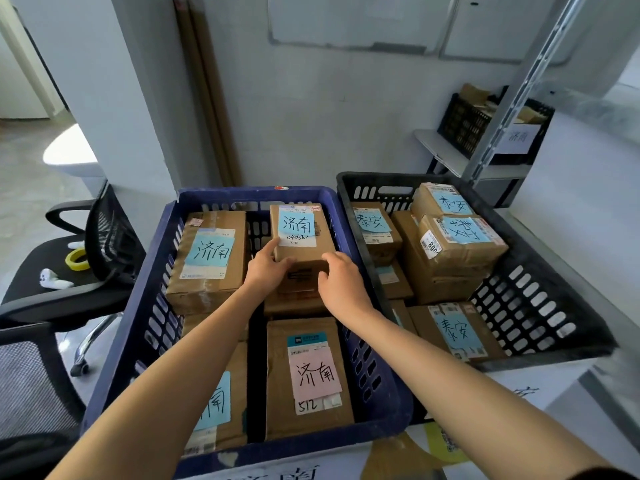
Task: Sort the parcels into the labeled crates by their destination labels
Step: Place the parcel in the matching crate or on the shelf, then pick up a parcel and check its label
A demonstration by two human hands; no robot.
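Forearms reach from the frame bottom into the blue crate [152, 306] at centre. Left hand [266, 271] and right hand [341, 282], slightly apart, both grip the near edge of a parcel [304, 237] that bears a blue note and lies on other boxes in the crate's far half. Black crate [526, 282] stands beside it at right.

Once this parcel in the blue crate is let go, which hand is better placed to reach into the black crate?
Right, probably: the right hand grips the near right corner of the parcel, beside the black crate, while the left hand holds its left corner, farther from that crate.
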